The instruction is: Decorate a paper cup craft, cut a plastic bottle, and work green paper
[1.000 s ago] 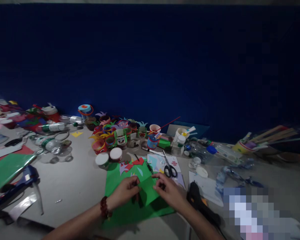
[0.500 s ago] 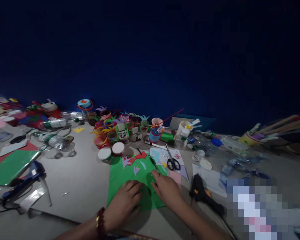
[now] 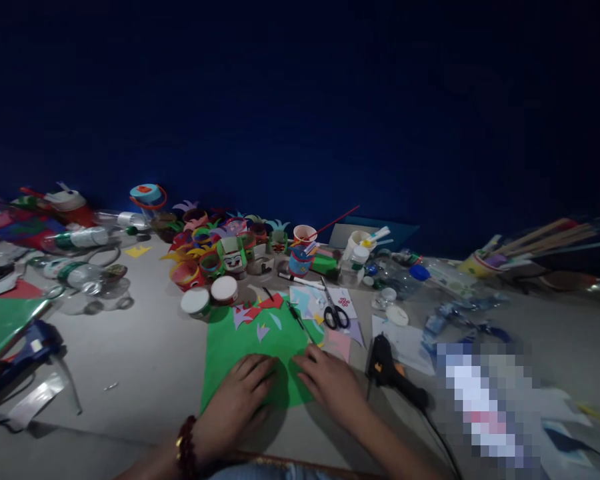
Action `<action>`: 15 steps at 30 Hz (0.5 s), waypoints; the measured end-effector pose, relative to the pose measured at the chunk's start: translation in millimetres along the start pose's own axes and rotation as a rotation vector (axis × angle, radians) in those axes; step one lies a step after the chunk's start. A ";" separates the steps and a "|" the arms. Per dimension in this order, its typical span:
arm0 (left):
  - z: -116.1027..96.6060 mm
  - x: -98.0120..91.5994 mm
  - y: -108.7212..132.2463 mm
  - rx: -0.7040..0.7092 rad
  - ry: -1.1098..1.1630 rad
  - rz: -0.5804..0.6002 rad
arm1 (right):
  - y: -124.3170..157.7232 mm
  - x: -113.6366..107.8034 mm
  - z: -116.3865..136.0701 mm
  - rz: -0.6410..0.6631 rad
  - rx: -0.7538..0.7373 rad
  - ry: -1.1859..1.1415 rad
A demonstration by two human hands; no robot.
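A green sheet (image 3: pixel 225 340) lies on the table in front of me, with red and purple paper scraps (image 3: pixel 262 331) on its far part. My left hand (image 3: pixel 245 393) rests on the near left part of the sheet, palm down, fingers spread, holding nothing. On the near right part lies my right hand (image 3: pixel 330 385), its fingers apart and touching the sheet. Just beyond it is a black pen (image 3: pixel 295 314). Black-handled scissors (image 3: pixel 337 317) lie on white paper past the sheet's right corner. A black glue gun (image 3: pixel 390 367) is right of my right hand.
Decorated cups (image 3: pixel 234 259) crowd the back middle, with two white-lidded jars (image 3: pixel 195 302) before them. At left are a blue glue gun (image 3: pixel 27 353), plastic bottles (image 3: pixel 83 275) and another green sheet (image 3: pixel 5 323). Sticks stand in a yellow cup (image 3: pixel 480 263) at right.
My view has shifted, so the table's things appear further left. My right hand has drawn back from the pen toward the near edge of the green sheet. My left hand stays on the sheet.
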State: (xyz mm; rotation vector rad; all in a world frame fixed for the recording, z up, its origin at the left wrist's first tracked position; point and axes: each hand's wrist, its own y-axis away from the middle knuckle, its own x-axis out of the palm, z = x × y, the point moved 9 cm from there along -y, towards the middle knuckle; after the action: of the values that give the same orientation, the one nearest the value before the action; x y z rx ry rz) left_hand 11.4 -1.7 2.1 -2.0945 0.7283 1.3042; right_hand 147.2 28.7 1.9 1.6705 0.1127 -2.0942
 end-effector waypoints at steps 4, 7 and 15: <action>1.0 2.0 -0.2 -0.003 -0.019 0.007 | 1.2 -0.3 -6.7 -0.009 -0.021 -0.061; 2.0 4.3 -0.3 -0.002 -0.011 0.027 | 0.0 -13.7 -24.8 -0.067 -0.028 -0.142; 5.6 10.4 0.8 -0.006 0.038 0.053 | -38.8 -106.6 -75.9 -0.377 0.100 -0.032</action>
State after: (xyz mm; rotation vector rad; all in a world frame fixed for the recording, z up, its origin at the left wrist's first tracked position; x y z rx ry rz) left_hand 11.3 0.0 -9.6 -2.1232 0.8018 1.2987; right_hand 217.5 120.8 74.0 1.7840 0.3410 -2.4350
